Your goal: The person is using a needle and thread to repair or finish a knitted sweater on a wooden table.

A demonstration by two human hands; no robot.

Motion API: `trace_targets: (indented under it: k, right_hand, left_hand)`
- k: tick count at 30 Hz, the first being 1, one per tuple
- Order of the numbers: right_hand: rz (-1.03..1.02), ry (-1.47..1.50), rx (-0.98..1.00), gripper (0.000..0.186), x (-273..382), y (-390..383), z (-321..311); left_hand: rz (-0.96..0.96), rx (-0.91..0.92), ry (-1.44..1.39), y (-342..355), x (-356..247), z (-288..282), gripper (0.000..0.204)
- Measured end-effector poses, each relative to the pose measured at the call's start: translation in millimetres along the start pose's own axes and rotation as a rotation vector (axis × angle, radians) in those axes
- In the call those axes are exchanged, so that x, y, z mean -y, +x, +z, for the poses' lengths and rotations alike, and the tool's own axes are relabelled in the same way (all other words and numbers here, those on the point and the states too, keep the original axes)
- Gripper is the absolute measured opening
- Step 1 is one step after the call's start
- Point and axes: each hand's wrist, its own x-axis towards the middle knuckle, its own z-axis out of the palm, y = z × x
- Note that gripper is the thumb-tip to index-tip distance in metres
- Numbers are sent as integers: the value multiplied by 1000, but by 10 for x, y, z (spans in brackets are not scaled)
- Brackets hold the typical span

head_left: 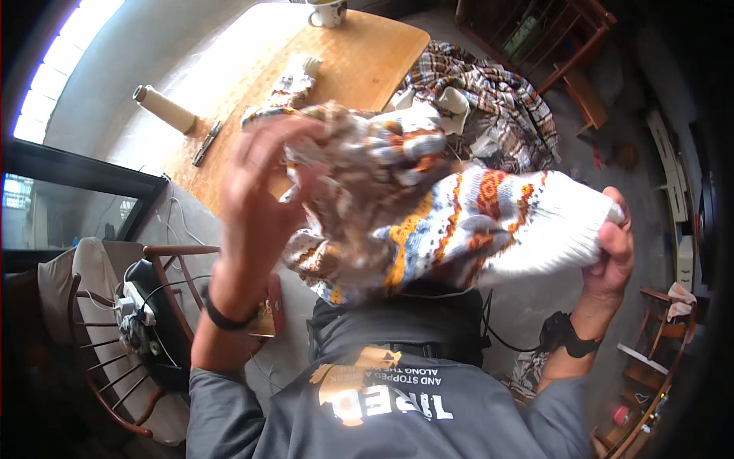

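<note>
Both forearms rise from the lower edge, each with a dark band at the wrist; the left hand [256,195] is raised, fingers spread and curled at the tips; the right hand [612,249] is clenched closed, held out to the side.

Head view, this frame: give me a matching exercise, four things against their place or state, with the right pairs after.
Things:
1. patterned knitted garment
2. mug
3. cream thread cone
4. wooden chair

Places or states:
A. lying on its side on the wooden table, near its left edge
B. held up between the left hand and the right hand
C. on the floor at lower left, cables and a dark device piled on it
D. upright at the table's far end

Pairs: 1-B, 2-D, 3-A, 4-C
</note>
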Motion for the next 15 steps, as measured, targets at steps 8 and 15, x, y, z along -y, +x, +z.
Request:
trace_targets:
  k: [8, 15]
  right_hand:
    - [42, -95, 569, 20, 61, 615, 1671]
    - [-481, -712, 153, 7, -249, 1309, 1285]
  left_hand:
    - [-469, 111, -744, -296, -558, 218, 64]
    - [-839, 23, -1339, -795, 309, -62, 43]
